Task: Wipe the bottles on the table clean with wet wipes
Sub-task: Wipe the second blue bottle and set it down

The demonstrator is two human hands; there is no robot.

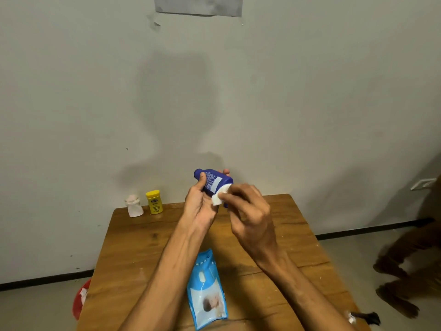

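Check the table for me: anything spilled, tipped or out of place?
Nothing spilled. The yellow bottle and white bottle stand upright at the table's far left corner. The wipes pack lies flat. The blue bottle is tilted only because it's held.

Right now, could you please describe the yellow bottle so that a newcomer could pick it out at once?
Start at the wooden table and go to its far left corner, against the wall. Two small containers stand upright there; the yellow bottle is the right one, bright yellow with a yellow cap, unlike the pale whitish bottle beside it.
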